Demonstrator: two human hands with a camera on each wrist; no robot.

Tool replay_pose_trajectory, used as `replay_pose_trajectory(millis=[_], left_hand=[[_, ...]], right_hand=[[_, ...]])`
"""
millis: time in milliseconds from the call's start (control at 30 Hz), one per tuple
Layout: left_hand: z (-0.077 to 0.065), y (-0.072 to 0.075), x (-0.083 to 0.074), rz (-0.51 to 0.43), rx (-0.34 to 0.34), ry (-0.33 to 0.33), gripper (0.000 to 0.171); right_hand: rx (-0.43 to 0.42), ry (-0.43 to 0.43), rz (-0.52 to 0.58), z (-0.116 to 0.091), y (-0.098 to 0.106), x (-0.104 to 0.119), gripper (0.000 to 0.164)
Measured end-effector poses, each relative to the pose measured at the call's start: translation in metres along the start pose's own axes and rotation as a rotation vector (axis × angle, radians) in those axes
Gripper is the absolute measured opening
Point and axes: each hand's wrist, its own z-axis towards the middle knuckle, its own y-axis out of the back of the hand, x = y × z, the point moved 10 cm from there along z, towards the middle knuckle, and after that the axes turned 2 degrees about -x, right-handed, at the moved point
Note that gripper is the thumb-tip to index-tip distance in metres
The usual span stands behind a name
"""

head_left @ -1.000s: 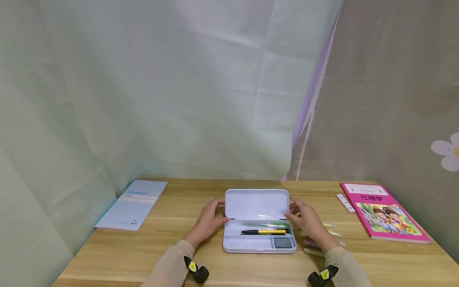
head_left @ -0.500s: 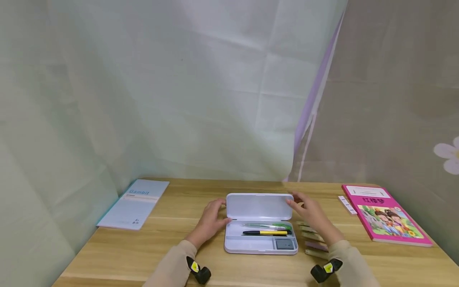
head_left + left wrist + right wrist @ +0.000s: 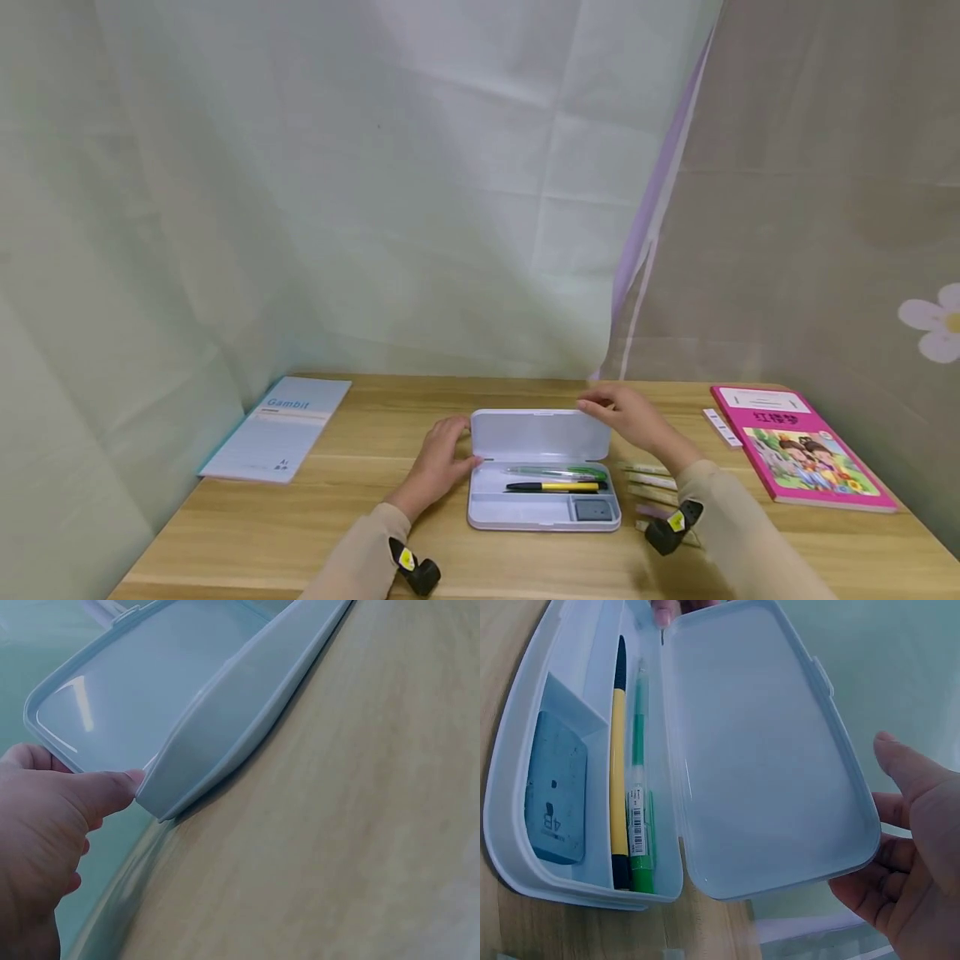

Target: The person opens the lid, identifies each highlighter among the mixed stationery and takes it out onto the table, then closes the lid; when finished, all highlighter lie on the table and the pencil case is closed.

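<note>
A white pencil case [image 3: 521, 525] lies on the table with its lid [image 3: 536, 433] raised. Inside are a yellow-and-black pen [image 3: 619, 772], a clear green pen [image 3: 640, 810] and a grey eraser [image 3: 557, 791] marked 4B. My left hand [image 3: 441, 462] holds the case's left end by the hinge; in the left wrist view its thumb touches the corner and its fingers reach behind the lid. At the lid's upper right corner is my right hand [image 3: 630, 417]. Its fingers lie loosely bent behind the lid's edge, partly hidden, and its thumb stands apart from the lid in the right wrist view.
Several slim pens [image 3: 651, 482] lie right of the case, partly behind the right forearm. A pink book [image 3: 806, 450] and a small white strip [image 3: 722, 427] are at the far right. A light blue notebook [image 3: 273, 433] lies far left. Cloth [image 3: 450, 208] hangs behind the table [image 3: 360, 508].
My right hand has moved from the lid's lower right side up to its top right corner. The lid's tilt has changed and it looks shorter. My left hand stays at the left end.
</note>
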Motion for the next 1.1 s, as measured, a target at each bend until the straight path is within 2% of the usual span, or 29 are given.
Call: replay_pose_trajectory(millis=[267, 500, 800, 1100], left_hand=[[0.001, 0.000, -0.001, 0.014, 0.002, 0.009, 0.040], [0.000, -0.001, 0.000, 0.007, 0.019, 0.017, 0.042], [-0.001, -0.001, -0.004, 0.068, 0.017, -0.006, 0.045], [-0.001, 0.000, -0.003, 0.053, 0.021, 0.003, 0.045]], right_hand=[[0.046, 0.066, 0.000, 0.001, -0.007, 0.005, 0.025], [0.054, 0.024, 0.049, -0.001, -0.009, -0.002, 0.026], [0.101, -0.002, 0.178, -0.004, -0.013, -0.001, 0.028], [0.136, -0.014, 0.248, -0.017, -0.017, 0.003, 0.024]])
